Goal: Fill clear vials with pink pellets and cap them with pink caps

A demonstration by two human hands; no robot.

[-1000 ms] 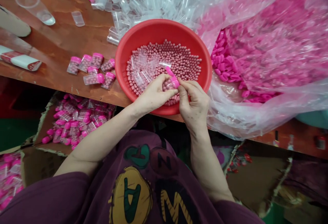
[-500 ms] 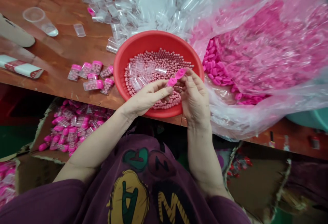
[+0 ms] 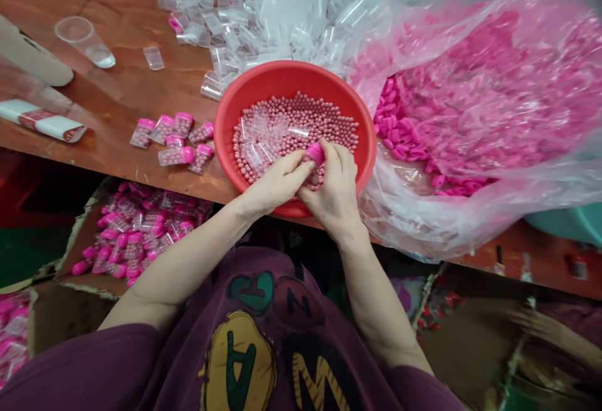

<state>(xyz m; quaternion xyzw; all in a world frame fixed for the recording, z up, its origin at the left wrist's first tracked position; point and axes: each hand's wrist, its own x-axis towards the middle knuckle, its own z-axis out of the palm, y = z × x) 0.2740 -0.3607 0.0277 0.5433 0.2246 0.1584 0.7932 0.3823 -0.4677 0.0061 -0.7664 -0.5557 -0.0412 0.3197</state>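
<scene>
Over the red basin (image 3: 294, 75) my left hand (image 3: 277, 182) is closed around a small container with a pink cap (image 3: 315, 153). Most of the container's body is hidden by my fingers. My right hand (image 3: 333, 182) is closed against the other side, its fingertips on the cap and its thumb lower down. Beneath my hands the basin holds many pink beads (image 3: 324, 121). Several clear empty tubes (image 3: 258, 132) lie among them at the left.
Clear tubes (image 3: 282, 16) are heaped behind the basin. Right of it, pink caps (image 3: 399, 125) spill from a plastic bag (image 3: 470, 223). Filled containers (image 3: 176, 156) lie at the left, more in a carton (image 3: 136, 229) below. Another person's arm (image 3: 555, 329) shows at lower right.
The pink cap's flip lid stood open and is now closed down. My right hand has moved left and in, onto the cap. Another person's arm has come into view at lower right.
</scene>
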